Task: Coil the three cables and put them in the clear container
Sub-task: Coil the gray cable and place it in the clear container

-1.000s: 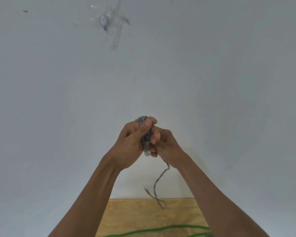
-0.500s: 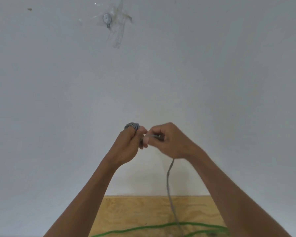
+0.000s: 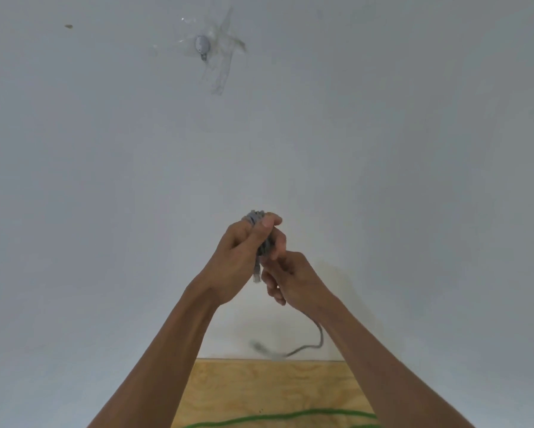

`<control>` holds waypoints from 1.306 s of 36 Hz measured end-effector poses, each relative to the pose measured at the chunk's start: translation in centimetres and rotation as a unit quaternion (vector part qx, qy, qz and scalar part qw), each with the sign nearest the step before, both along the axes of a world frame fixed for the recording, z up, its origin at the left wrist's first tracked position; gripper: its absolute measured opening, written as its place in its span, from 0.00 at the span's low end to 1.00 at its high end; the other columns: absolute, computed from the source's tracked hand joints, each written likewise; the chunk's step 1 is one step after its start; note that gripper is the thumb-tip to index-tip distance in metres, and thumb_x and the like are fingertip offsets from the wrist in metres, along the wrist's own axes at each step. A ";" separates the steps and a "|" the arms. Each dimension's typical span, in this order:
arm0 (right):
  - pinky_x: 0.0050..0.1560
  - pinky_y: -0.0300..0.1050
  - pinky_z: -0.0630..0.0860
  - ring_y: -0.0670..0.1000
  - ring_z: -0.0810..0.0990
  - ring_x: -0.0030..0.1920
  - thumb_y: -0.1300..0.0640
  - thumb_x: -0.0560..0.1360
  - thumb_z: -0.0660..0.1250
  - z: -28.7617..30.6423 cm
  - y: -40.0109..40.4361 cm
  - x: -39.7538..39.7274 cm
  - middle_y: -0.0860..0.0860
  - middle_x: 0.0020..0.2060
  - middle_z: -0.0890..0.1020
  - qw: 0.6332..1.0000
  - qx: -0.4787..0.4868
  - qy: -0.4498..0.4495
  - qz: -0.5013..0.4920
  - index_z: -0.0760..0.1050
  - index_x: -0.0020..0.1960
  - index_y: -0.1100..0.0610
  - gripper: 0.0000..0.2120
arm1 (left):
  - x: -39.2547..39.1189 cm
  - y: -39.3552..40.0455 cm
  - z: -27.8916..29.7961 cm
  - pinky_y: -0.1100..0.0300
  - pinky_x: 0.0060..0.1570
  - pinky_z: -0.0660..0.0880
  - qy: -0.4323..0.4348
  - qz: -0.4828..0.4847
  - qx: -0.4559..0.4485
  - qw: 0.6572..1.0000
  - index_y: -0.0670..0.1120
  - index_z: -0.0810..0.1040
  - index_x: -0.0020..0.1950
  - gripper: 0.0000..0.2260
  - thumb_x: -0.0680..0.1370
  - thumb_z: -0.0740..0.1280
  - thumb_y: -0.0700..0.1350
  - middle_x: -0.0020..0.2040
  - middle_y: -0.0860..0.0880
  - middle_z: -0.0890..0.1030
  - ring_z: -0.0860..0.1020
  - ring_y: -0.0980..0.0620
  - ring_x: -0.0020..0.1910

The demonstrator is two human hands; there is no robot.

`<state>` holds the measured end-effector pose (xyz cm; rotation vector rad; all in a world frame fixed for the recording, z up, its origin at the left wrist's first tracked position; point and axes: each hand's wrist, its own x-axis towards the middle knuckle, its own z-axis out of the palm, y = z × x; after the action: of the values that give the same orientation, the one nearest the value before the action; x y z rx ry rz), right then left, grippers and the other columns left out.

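White wall (image 3: 383, 134) fills most of the view, plain and matte; near its top a small grey round fitting (image 3: 202, 44) sits under strips of clear tape (image 3: 219, 72); a small dark speck (image 3: 68, 26) lies further left on the wall

Plywood tabletop (image 3: 259, 390) shows at the bottom centre, its far edge meeting the wall; only a narrow part is visible between the two forearms

Both forearms rise from the bottom corners and meet in front of the wall, above the tabletop

Left hand (image 3: 237, 261) closed around a bundle of grey cable (image 3: 261, 242); loops stick out above the fist beside the thumb tip, and a short plug end hangs below the palm; bundle held in the air, not touching the tabletop

Right hand (image 3: 290, 278) just beside and slightly below the left, fingers curled in on the same grey cable; the free tail leaves under this wrist, curves down and back to the left; its tip (image 3: 267, 350) is motion-blurred, hanging just above the far edge of the tabletop; whether it touches the wood cannot be told

Green cable (image 3: 290, 416) lies on the tabletop at the lower edge of the view, running roughly left to right in a loose wavy line, uncoiled; well apart from the hands

Clear container not in view
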<state>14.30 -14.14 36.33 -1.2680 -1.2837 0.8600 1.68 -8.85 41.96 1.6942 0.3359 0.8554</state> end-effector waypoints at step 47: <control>0.38 0.47 0.72 0.49 0.71 0.31 0.49 0.83 0.58 0.4 -2.2 -0.3 0.46 0.31 0.75 0.933 0.019 -0.359 -0.004 0.77 0.55 0.54 0.12 | 0.4 4.1 -2.5 0.65 0.41 0.70 0.189 0.179 0.239 0.935 0.38 0.75 0.44 0.19 0.85 0.54 0.49 0.39 0.46 0.78 0.73 0.59 0.36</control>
<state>13.97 -16.37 36.73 -1.6259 -1.8453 0.3520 2.12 -4.77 39.45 2.3052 0.7659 0.9189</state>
